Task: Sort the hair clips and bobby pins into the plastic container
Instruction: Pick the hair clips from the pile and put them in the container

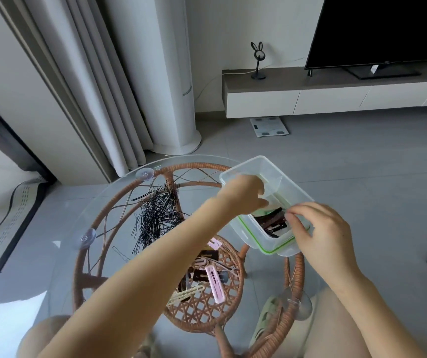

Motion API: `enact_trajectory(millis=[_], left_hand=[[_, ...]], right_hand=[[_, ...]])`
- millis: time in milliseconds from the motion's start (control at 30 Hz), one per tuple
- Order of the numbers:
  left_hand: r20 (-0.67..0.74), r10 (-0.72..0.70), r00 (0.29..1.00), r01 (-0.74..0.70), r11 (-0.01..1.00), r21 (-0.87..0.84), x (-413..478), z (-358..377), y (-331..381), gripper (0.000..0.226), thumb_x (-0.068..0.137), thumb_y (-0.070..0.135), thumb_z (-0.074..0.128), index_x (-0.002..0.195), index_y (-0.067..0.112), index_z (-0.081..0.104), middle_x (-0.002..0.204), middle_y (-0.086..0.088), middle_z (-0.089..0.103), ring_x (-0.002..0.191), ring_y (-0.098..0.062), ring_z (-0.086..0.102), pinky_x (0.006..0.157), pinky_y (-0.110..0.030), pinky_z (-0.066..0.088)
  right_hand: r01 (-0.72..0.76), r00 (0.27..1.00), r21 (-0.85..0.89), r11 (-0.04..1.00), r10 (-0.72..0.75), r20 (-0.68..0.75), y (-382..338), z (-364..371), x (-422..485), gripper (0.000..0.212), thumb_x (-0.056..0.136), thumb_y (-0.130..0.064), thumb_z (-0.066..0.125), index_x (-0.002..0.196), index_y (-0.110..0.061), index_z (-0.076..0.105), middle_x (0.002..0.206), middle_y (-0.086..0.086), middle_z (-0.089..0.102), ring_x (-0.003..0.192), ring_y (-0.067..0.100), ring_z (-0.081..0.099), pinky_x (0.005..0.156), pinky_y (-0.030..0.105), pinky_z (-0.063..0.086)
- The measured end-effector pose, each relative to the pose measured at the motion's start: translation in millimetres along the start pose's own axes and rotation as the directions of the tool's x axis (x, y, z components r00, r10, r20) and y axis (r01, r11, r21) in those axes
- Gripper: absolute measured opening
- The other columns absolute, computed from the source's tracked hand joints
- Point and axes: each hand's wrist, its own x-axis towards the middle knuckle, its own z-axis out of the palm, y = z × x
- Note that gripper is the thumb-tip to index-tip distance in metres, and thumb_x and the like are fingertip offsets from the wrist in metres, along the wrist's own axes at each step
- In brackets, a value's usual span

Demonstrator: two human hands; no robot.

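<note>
Plastic container (266, 166) sits at the right edge of the glass table (109, 202), with brown hair clips (271, 222) in its near compartment. The left hand (243, 195) reaches in over the side wall, fingers curled; I cannot tell what they hold. The right hand (320, 228) has its fingertips drawn together at the clips' end, grip unclear. I'd steady the box, lay clips flat and parallel, and keep the far compartment for the bobby pins (158, 218) piled well apart.

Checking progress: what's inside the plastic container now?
In the plastic container: dark brown hair clips at the near end. The left hand and right hand cover part of it.
</note>
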Motion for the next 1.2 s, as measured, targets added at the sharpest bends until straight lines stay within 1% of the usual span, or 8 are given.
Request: enact_trajectory(millis=[133,333,433,533,767,867,1033,1200], left_hand=[[-0.254,-0.126,0.959,0.084,0.982,-0.169,-75,-3,-44,0.024,0.089,0.028,0.058,0.108,0.016,0.065,0.103,-0.004,0.068,0.090,-0.020,0.064,0.082,-0.031,0.054],[-0.168,-0.300,0.939,0.305,0.952,0.003,-187,60,-95,0.051,0.077,0.054,0.060,0.124,0.035,0.052,0.122,0.008,0.049,0.115,-0.011,0.043,0.101,-0.025,0.040],[-0.137,-0.337,0.932,0.350,0.932,0.091,-213,95,-106,0.073,0.068,0.060,0.065,0.133,0.034,0.044,0.126,0.001,0.049,0.118,-0.020,0.047,0.099,-0.035,0.045],[-0.183,-0.282,0.942,0.313,0.933,0.176,-217,119,-117,0.079,0.052,0.061,0.076,0.121,0.029,0.057,0.103,-0.002,0.064,0.093,-0.023,0.064,0.071,-0.035,0.059],[-0.284,-0.086,0.955,0.119,0.988,0.102,-210,128,-123,0.031,0.064,0.029,0.083,0.089,0.025,0.065,0.080,0.002,0.061,0.071,-0.016,0.063,0.050,-0.025,0.057],[-0.211,-0.064,0.975,0.106,0.974,0.198,-205,130,-129,0.041,0.051,0.013,0.087,0.078,0.021,0.057,0.073,0.004,0.055,0.061,-0.012,0.055,0.044,-0.021,0.052],[-0.152,0.018,0.988,0.042,0.923,0.382,-202,125,-130,0.040,0.035,0.000,0.083,0.065,0.013,0.060,0.056,0.004,0.052,0.048,-0.011,0.048,0.036,-0.018,0.047],[-0.153,-0.009,0.988,0.050,0.963,0.265,-200,122,-139,0.046,0.039,-0.001,0.086,0.064,0.019,0.053,0.054,0.010,0.049,0.045,-0.005,0.047,0.037,-0.016,0.047]], right_hand=[[0.068,0.942,0.197,0.978,-0.128,0.310,-50,18,-37,0.028,0.078,-0.035,0.063,0.097,-0.014,0.068,0.094,-0.006,0.067,0.084,0.000,0.057,0.076,0.005,0.040],[0.080,0.787,-0.108,0.991,0.004,0.617,-68,79,-65,0.084,0.069,-0.064,0.055,0.138,-0.021,0.033,0.131,0.003,0.046,0.118,0.025,0.043,0.099,0.039,0.041],[0.104,0.798,-0.166,0.981,0.017,0.602,-75,92,-66,0.087,0.067,-0.059,0.065,0.138,-0.019,0.034,0.119,0.007,0.053,0.109,0.027,0.047,0.096,0.044,0.040],[0.060,0.780,-0.106,0.993,0.020,0.625,-83,98,-68,0.071,0.078,-0.042,0.065,0.138,-0.023,0.033,0.113,0.007,0.050,0.107,0.025,0.045,0.097,0.038,0.040],[0.077,0.803,0.028,0.997,-0.079,0.590,-84,99,-78,0.050,0.088,0.003,0.047,0.132,-0.020,0.045,0.112,0.007,0.061,0.098,0.023,0.057,0.084,0.031,0.049],[0.049,0.832,0.067,0.997,-0.078,0.549,-80,89,-78,0.043,0.089,-0.001,0.049,0.129,-0.016,0.050,0.113,0.009,0.064,0.099,0.024,0.061,0.086,0.031,0.051],[-0.015,0.915,0.095,0.995,-0.025,0.403,-74,46,-54,0.036,0.084,-0.002,0.059,0.119,-0.014,0.060,0.101,0.004,0.068,0.065,-0.003,0.053,0.064,-0.005,0.038],[-0.128,0.967,-0.079,0.989,0.143,0.213,-33,11,1,0.033,0.083,-0.001,0.058,0.111,-0.017,0.065,0.105,0.008,0.070,0.089,0.028,0.064,0.072,0.020,0.038]])
